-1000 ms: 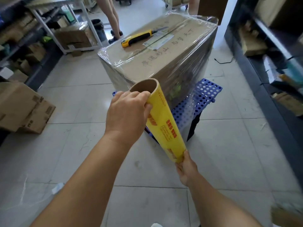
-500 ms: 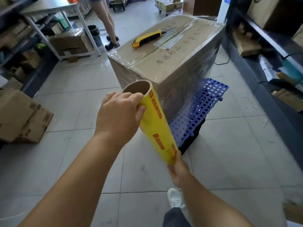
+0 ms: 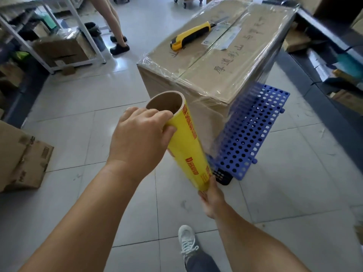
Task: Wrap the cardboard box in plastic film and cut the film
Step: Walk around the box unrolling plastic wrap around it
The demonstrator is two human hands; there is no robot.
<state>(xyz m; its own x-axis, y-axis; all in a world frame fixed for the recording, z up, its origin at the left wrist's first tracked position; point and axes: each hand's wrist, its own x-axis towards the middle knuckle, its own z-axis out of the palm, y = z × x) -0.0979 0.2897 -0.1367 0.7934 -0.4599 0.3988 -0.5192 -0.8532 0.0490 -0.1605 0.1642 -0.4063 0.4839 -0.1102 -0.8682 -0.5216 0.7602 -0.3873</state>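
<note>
The left hand [image 3: 140, 137] curls its fingers over the top rim of the yellow film roll [image 3: 188, 148], while the right hand [image 3: 211, 195] grips the roll's lower end. Film [image 3: 222, 122] stretches from the roll to the near corner of the cardboard box [image 3: 216, 61], which stands on a blue perforated platform [image 3: 247, 134]. Film already covers the box's sides and upper edges, so wrapping looks well advanced. Cutting remains: the yellow utility knife [image 3: 191, 35] lies untouched on top.

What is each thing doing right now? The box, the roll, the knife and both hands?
cardboard box: closed, film-wrapped, on the blue perforated panel
film roll: tilted, film stretched to the box
utility knife: lying on the box, blade out
left hand: grips the roll's top
right hand: holds its bottom end
</note>
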